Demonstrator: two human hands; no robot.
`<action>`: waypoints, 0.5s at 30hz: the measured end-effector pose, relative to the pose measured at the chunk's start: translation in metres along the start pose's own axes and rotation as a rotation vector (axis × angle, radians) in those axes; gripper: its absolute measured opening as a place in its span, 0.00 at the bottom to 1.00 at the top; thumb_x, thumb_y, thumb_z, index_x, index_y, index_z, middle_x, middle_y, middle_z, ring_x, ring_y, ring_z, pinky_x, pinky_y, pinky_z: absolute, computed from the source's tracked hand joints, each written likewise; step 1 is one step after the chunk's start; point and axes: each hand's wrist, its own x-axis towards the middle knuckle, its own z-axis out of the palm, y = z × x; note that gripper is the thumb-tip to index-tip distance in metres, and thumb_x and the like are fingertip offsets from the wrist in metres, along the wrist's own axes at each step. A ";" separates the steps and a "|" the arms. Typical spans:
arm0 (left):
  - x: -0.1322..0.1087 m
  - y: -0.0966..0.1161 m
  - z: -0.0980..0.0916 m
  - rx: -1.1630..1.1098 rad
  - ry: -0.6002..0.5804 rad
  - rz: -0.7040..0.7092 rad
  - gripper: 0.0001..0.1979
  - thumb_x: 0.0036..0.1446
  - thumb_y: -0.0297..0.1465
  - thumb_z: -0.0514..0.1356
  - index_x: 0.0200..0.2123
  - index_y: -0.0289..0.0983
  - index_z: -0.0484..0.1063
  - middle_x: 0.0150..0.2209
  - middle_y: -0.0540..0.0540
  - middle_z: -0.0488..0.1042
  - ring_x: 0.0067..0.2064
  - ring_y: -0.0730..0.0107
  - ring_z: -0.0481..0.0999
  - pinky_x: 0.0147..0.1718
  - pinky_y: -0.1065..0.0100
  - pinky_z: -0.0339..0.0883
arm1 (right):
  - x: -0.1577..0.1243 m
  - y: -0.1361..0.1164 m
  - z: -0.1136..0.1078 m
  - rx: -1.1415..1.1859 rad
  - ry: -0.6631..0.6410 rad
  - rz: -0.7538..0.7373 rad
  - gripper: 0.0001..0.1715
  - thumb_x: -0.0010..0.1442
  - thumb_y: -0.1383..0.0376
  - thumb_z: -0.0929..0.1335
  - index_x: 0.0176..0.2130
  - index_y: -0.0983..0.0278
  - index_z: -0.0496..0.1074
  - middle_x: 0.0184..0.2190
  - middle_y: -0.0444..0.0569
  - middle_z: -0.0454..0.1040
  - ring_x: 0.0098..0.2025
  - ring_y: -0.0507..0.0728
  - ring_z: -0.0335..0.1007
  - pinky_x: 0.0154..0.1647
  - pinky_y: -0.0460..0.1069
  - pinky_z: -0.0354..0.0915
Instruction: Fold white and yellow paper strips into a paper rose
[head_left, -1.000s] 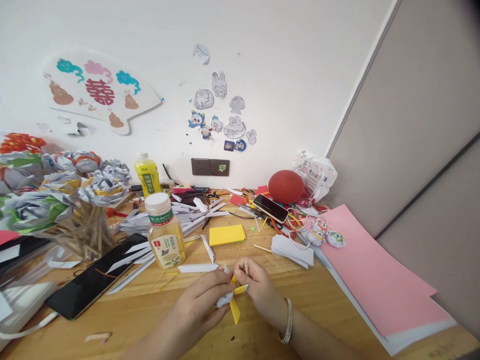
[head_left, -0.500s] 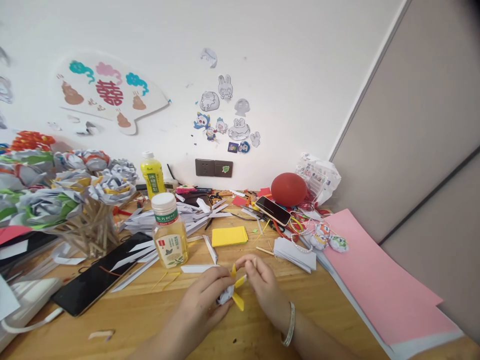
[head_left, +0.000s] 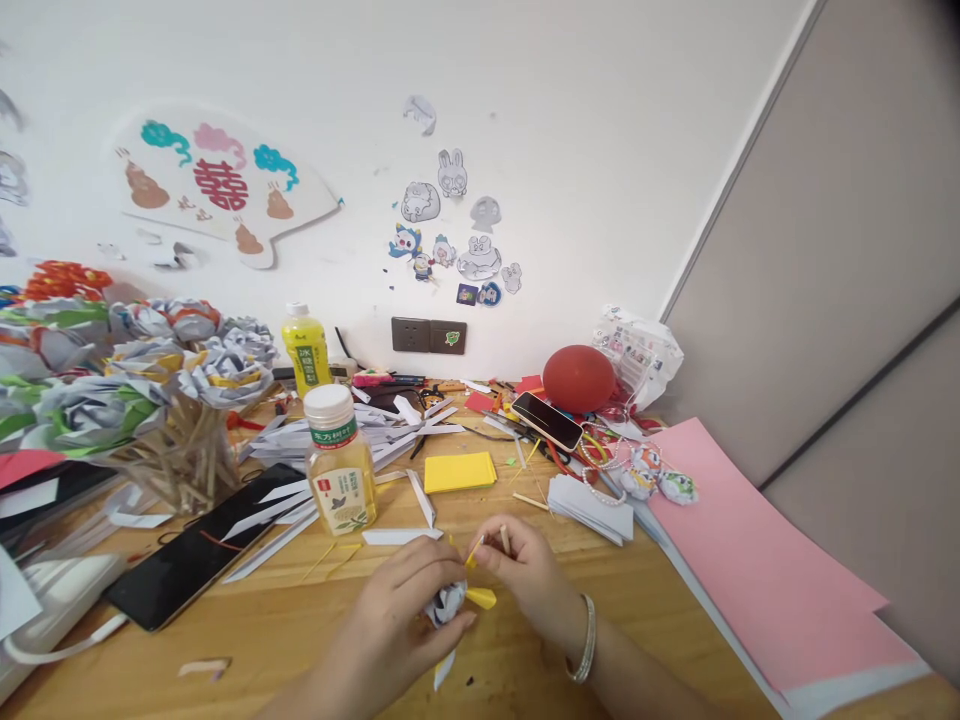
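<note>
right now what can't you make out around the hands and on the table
All in the head view:
- Far side of the crumpled paper piece: hidden by the left hand.
- Lower part of the small stick: hidden by the right hand.
- Rest of the white block: cut off by the left edge.
- Fine print on the nearer bottle: too small.

My left hand (head_left: 401,605) cups a white paper ball (head_left: 448,603) — yellow strips (head_left: 481,598) jut from it — while my right hand (head_left: 525,573) pinches one strip and holds a wooden stick (head_left: 505,541).
</note>
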 end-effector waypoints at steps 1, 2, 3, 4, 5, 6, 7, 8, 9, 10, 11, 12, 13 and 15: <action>0.000 0.001 0.000 -0.002 -0.001 -0.007 0.09 0.49 0.23 0.61 0.35 0.38 0.68 0.32 0.46 0.74 0.34 0.69 0.73 0.33 0.71 0.69 | 0.000 -0.001 0.000 -0.002 0.002 -0.006 0.19 0.53 0.51 0.67 0.28 0.65 0.67 0.20 0.40 0.59 0.23 0.49 0.51 0.25 0.44 0.51; 0.001 0.002 -0.001 -0.002 -0.002 -0.012 0.09 0.49 0.23 0.61 0.34 0.37 0.68 0.31 0.47 0.74 0.33 0.69 0.73 0.32 0.71 0.69 | -0.001 -0.001 0.001 -0.001 0.006 -0.009 0.18 0.53 0.51 0.67 0.28 0.65 0.67 0.20 0.39 0.59 0.23 0.49 0.51 0.25 0.44 0.51; 0.001 0.003 -0.001 -0.002 -0.001 -0.016 0.08 0.49 0.23 0.61 0.34 0.37 0.68 0.31 0.47 0.74 0.32 0.70 0.73 0.31 0.72 0.68 | -0.001 -0.001 0.002 0.004 0.010 -0.009 0.18 0.53 0.51 0.67 0.28 0.65 0.67 0.21 0.40 0.60 0.24 0.49 0.51 0.25 0.44 0.52; 0.002 0.003 -0.001 0.000 0.000 -0.021 0.08 0.48 0.23 0.61 0.33 0.38 0.67 0.30 0.47 0.74 0.32 0.70 0.73 0.30 0.72 0.68 | -0.001 -0.001 0.003 0.013 0.012 -0.008 0.18 0.53 0.51 0.67 0.28 0.65 0.66 0.21 0.40 0.60 0.24 0.49 0.52 0.25 0.44 0.52; 0.002 0.004 -0.001 0.002 0.003 -0.024 0.07 0.48 0.23 0.60 0.32 0.38 0.67 0.30 0.47 0.74 0.31 0.70 0.73 0.30 0.72 0.68 | -0.002 -0.001 0.004 0.025 0.013 -0.003 0.18 0.54 0.51 0.67 0.28 0.64 0.66 0.21 0.40 0.59 0.24 0.49 0.51 0.25 0.44 0.52; 0.002 0.004 -0.001 0.004 0.010 -0.025 0.07 0.48 0.23 0.60 0.32 0.38 0.67 0.29 0.48 0.74 0.31 0.70 0.73 0.30 0.73 0.68 | -0.002 -0.002 0.005 0.040 0.013 0.005 0.18 0.54 0.51 0.67 0.29 0.64 0.66 0.21 0.39 0.59 0.24 0.49 0.51 0.25 0.44 0.52; 0.003 0.004 -0.001 0.007 0.015 -0.025 0.07 0.48 0.23 0.60 0.31 0.38 0.67 0.30 0.48 0.74 0.31 0.70 0.73 0.30 0.73 0.68 | -0.002 -0.002 0.005 0.053 0.012 0.015 0.19 0.54 0.51 0.67 0.29 0.64 0.65 0.21 0.39 0.58 0.23 0.49 0.51 0.24 0.44 0.51; 0.003 0.005 -0.001 0.009 0.024 -0.024 0.07 0.48 0.22 0.60 0.31 0.38 0.67 0.30 0.47 0.74 0.32 0.70 0.73 0.30 0.73 0.68 | -0.002 -0.003 0.006 0.066 0.011 0.025 0.19 0.54 0.51 0.67 0.29 0.64 0.65 0.20 0.39 0.58 0.22 0.49 0.50 0.24 0.44 0.51; 0.003 0.005 -0.001 0.009 0.031 -0.022 0.07 0.48 0.22 0.60 0.31 0.38 0.67 0.30 0.47 0.74 0.32 0.70 0.74 0.31 0.73 0.68 | -0.003 -0.004 0.007 0.076 0.013 0.036 0.19 0.54 0.50 0.67 0.29 0.64 0.65 0.20 0.39 0.57 0.22 0.49 0.50 0.23 0.44 0.51; 0.003 0.005 -0.001 0.007 0.038 -0.020 0.07 0.48 0.22 0.59 0.31 0.38 0.67 0.30 0.47 0.74 0.32 0.70 0.74 0.31 0.73 0.68 | -0.003 -0.004 0.008 0.085 0.017 0.047 0.19 0.53 0.50 0.67 0.28 0.64 0.65 0.20 0.39 0.57 0.21 0.48 0.50 0.22 0.44 0.50; 0.003 0.005 -0.002 0.004 0.046 -0.016 0.07 0.48 0.22 0.59 0.31 0.38 0.67 0.30 0.48 0.74 0.32 0.70 0.74 0.30 0.73 0.68 | -0.003 -0.004 0.009 0.096 0.025 0.056 0.20 0.53 0.50 0.67 0.28 0.64 0.65 0.20 0.39 0.58 0.21 0.48 0.50 0.21 0.44 0.50; 0.003 0.005 -0.002 0.000 0.051 -0.015 0.07 0.49 0.22 0.59 0.31 0.38 0.67 0.30 0.48 0.74 0.31 0.71 0.74 0.30 0.73 0.68 | -0.003 -0.004 0.010 0.107 0.038 0.064 0.20 0.52 0.50 0.67 0.28 0.64 0.64 0.20 0.39 0.58 0.21 0.48 0.50 0.20 0.43 0.50; 0.003 0.005 -0.002 -0.004 0.054 -0.013 0.06 0.49 0.22 0.59 0.30 0.38 0.67 0.29 0.48 0.74 0.31 0.71 0.74 0.30 0.74 0.68 | -0.004 -0.004 0.011 0.119 0.054 0.072 0.20 0.52 0.50 0.67 0.28 0.64 0.64 0.21 0.40 0.59 0.21 0.48 0.50 0.20 0.43 0.50; 0.003 0.005 -0.003 -0.010 0.055 -0.012 0.06 0.49 0.22 0.60 0.30 0.38 0.67 0.29 0.48 0.74 0.31 0.71 0.74 0.30 0.74 0.68 | -0.004 -0.002 0.014 0.142 0.087 0.084 0.19 0.52 0.51 0.68 0.28 0.64 0.64 0.21 0.40 0.59 0.21 0.48 0.50 0.20 0.43 0.50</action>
